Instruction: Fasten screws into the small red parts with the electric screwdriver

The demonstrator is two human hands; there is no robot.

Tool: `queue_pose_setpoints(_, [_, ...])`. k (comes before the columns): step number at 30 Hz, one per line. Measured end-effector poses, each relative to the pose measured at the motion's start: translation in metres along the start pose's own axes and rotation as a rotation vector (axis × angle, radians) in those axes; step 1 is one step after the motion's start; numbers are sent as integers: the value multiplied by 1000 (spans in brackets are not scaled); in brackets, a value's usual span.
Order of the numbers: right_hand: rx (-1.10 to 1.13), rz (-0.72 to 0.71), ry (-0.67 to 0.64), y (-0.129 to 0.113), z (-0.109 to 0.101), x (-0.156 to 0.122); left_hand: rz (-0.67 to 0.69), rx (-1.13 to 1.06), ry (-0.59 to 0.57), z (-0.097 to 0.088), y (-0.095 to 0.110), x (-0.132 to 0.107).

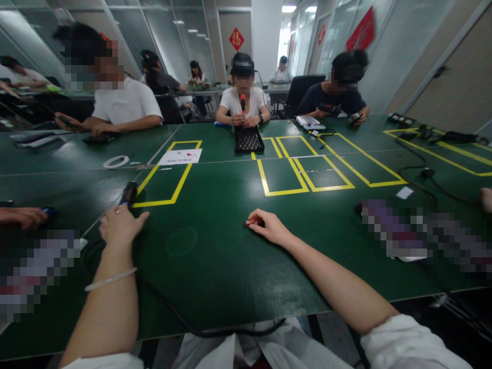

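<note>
My left hand [121,228] reaches forward at the left of the table, thumb spread away from the fingers. Its fingertips meet a black cylindrical tool [129,192] with a blue part beneath them; whether they wrap around it is hidden. A black cord [169,307] runs from near my left forearm toward my lap. My right hand [269,226] rests on the green tabletop [215,277] near the middle, thumb and fingers closed in a pinch. Between the fingertips shows a small red-and-orange object [247,223], too small to name.
Yellow tape rectangles [286,193] mark the table. Farther off are a white paper [180,156], a white ring [116,162] and a black tray [249,141] of small parts. Blurred-out devices [395,230] lie right and left. Several people sit around; one holds a red-handled screwdriver [243,102].
</note>
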State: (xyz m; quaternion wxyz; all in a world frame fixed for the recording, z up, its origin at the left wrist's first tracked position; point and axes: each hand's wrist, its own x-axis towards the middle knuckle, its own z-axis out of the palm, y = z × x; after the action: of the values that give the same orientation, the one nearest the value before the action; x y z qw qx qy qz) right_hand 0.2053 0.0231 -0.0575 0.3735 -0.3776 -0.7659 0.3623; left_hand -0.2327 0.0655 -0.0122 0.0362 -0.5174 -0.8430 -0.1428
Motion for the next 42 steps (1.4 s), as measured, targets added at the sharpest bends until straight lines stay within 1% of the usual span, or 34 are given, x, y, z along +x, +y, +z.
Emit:
queue_pose_setpoints(2, [-2,3,-2,0,0,0,-119,62,-58,5,-23,5])
queue_pose_setpoints(4, [2,6,-6,1,1,0,-182,93,-118,7,-35,9])
queue_pose_setpoints(6, [10,8,-11,2,1,1,-194,128,-166,7,-37,12])
queue_pose_setpoints(9, [11,11,-14,2,1,1,-124,175,-189,4,-27,9])
queue_pose_setpoints(15, [9,20,-20,1,2,2,-34,249,-175,0,16,-14])
queue_pose_setpoints(20, [6,18,-20,0,3,2,179,207,-154,1,64,-44])
queue_pose_setpoints(24, [-4,-8,-4,0,4,2,373,172,-131,4,110,-78])
queue_pose_setpoints(28, [-58,-10,52,1,3,2,570,121,-112,10,154,-116])
queue_pose_setpoints(32, [-151,6,146,2,0,4,715,81,-108,15,188,-148])
queue_pose_setpoints(34, [-194,19,195,3,-3,4,760,72,-104,16,201,-159])
queue_pose_setpoints(37, [-224,36,209,6,-5,6,791,67,-98,16,212,-169])
queue_pose_setpoints(42, [-232,54,162,10,-3,7,802,51,-100,17,215,-173])
